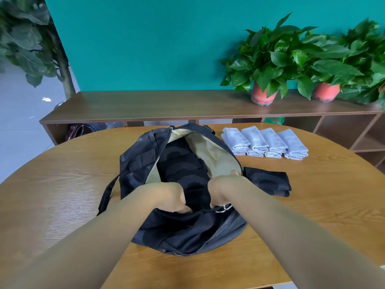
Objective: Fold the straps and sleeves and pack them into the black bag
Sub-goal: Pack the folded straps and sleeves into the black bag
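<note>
Black bag (pixel 187 232) open under left hand (pixel 166 195) and right hand (pixel 223 188); both curl inside over straps (pixel 183 163), grip hidden. Cloth probably light, limp: pinch at folds. White sleeves (pixel 264 140) beyond right hand.

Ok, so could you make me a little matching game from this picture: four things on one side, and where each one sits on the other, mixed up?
Things:
1. black bag
2. white folded cloths
3. folded black strap
4. potted plants

Places:
A. on the long shelf by the green wall
B. in a row at the far right of the table
C. open, in the middle of the table
D. on the table, just right of the bag

Pairs: 1-C, 2-B, 3-D, 4-A.
</note>
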### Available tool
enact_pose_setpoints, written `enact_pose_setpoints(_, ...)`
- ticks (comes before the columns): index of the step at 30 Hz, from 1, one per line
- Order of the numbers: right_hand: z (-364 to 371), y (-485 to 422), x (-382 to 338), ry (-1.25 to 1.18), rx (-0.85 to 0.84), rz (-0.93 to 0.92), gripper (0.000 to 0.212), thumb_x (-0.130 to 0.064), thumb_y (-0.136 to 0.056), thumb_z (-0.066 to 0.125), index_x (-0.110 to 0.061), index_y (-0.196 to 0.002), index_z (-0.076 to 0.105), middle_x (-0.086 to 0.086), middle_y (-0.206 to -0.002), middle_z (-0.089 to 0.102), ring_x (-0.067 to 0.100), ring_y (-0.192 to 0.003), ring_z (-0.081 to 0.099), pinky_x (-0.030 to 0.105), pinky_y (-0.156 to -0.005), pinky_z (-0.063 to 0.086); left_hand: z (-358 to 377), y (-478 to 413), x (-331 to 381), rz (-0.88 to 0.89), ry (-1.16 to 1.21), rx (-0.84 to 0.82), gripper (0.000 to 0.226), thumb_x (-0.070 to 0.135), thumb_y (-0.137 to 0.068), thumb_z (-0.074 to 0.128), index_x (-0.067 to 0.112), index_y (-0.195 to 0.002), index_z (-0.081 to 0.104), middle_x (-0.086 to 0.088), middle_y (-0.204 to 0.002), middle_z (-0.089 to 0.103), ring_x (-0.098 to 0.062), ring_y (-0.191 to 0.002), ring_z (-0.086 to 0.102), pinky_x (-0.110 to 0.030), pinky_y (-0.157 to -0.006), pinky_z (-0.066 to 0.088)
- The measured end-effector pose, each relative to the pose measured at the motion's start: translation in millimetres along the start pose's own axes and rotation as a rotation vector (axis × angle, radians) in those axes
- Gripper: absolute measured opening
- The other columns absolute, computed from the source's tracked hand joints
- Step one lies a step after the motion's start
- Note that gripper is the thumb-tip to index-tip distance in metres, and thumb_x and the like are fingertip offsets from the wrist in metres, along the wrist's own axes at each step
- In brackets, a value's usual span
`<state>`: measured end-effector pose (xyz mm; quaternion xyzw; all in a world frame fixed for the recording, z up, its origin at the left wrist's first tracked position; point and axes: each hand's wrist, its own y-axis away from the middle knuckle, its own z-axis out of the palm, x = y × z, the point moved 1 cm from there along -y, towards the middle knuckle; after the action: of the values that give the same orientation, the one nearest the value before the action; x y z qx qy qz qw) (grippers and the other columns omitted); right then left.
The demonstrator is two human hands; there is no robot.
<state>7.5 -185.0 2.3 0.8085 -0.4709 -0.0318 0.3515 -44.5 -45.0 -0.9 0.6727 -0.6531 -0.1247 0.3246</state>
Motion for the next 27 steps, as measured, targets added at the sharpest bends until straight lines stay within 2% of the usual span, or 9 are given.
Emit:
enact_pose_setpoints(3,1.3,2.4,2.0,-0.005,0.125,0.021,0.016,-0.031,-0.097,0.051,-0.02,-0.086,0.051,-0.002,-0.087,0.054,0.026,-0.092,0.046,0.04,-0.092,0.023,3.4,-4.0,-1.1,-0.028,-0.186,0.109,0.046,0.051,-0.094,0.054,0.01,-0.074,0.056,-0.004,-0.068,0.047,-0.019,-0.066,0.044,-0.023,-0.061,0.039)
enact_pose_setpoints(6,1.6,8.5,4.5,-0.04,0.284,0.047,0.018,-0.022,-0.09,0.055,-0.021,-0.074,0.047,-0.005,-0.072,0.051,0.021,-0.079,0.049,0.038,-0.086,0.019,3.5,-2.2,-3.5,0.022,-0.135,0.254,0.037,0.045,-0.088,0.065,0.009,-0.08,0.065,-0.002,-0.072,0.057,-0.017,-0.065,0.05,-0.024,-0.063,0.044)
enact_pose_setpoints(8,3.2,12.8,5.2,-0.127,0.352,0.029,0.012,-0.015,-0.087,0.053,-0.02,-0.078,0.048,-0.004,-0.075,0.054,0.019,-0.074,0.049,0.037,-0.085,0.019,2.7,3.9,-6.3,0.102,-0.044,0.315,0.025,0.039,-0.085,0.071,0.014,-0.087,0.069,-0.001,-0.081,0.066,-0.016,-0.068,0.055,-0.025,-0.062,0.047)
enact_pose_setpoints(11,3.3,26.1,8.4,-0.254,0.395,-0.075,0.006,-0.019,-0.086,0.058,-0.019,-0.092,0.059,-0.003,-0.09,0.066,0.02,-0.09,0.052,0.037,-0.089,0.024,2.3,11.1,-10.5,0.214,0.17,0.26,0.016,0.035,-0.082,0.076,0.026,-0.093,0.068,0.007,-0.079,0.068,-0.017,-0.076,0.065,-0.028,-0.073,0.056)
enact_pose_setpoints(13,2.7,35.5,8.1,-0.249,0.37,-0.132,0.019,-0.034,-0.085,0.068,-0.022,-0.099,0.064,-0.005,-0.093,0.067,0.019,-0.101,0.047,0.038,-0.093,0.025,4.1,11.5,-11.0,0.274,0.206,0.184,0.028,0.035,-0.081,0.077,0.03,-0.107,0.068,0.007,-0.088,0.071,-0.012,-0.079,0.066,-0.021,-0.076,0.054)
enact_pose_setpoints(16,4.6,37.8,3.3,-0.107,0.411,-0.185,0.028,-0.046,-0.082,0.071,-0.029,-0.103,0.068,-0.007,-0.095,0.064,0.018,-0.107,0.039,0.039,-0.088,0.021,8.8,9.4,-8.7,0.312,0.063,0.196,0.04,0.036,-0.082,0.075,0.033,-0.121,0.065,0.015,-0.094,0.068,0.001,-0.075,0.06,-0.011,-0.069,0.046)
enact_pose_setpoints(20,13.5,34.4,1.7,0.029,0.487,-0.226,0.029,-0.046,-0.085,0.067,-0.028,-0.107,0.07,-0.006,-0.091,0.064,0.019,-0.107,0.035,0.041,-0.088,0.019,14.1,10.0,-6.7,0.322,-0.097,0.247,0.045,0.036,-0.087,0.069,0.036,-0.13,0.057,0.017,-0.103,0.065,-0.006,-0.088,0.059,-0.018,-0.078,0.046)
enact_pose_setpoints(24,20.0,32.5,2.3,0.104,0.523,-0.227,0.024,-0.044,-0.086,0.067,-0.023,-0.097,0.066,-0.003,-0.082,0.06,0.02,-0.104,0.035,0.045,-0.093,0.017,19.5,9.2,-5.2,0.333,-0.24,0.287,0.05,0.036,-0.087,0.068,0.037,-0.134,0.049,0.013,-0.112,0.06,-0.009,-0.085,0.05,-0.023,-0.074,0.039)
enact_pose_setpoints(27,18.7,30.3,0.8,0.14,0.496,-0.206,0.028,-0.045,-0.087,0.065,-0.021,-0.101,0.063,-0.002,-0.085,0.06,0.02,-0.105,0.037,0.045,-0.095,0.018,22.4,7.6,-4.6,0.333,-0.298,0.323,0.05,0.037,-0.085,0.068,0.036,-0.13,0.046,0.011,-0.104,0.053,-0.01,-0.082,0.047,-0.025,-0.07,0.038)
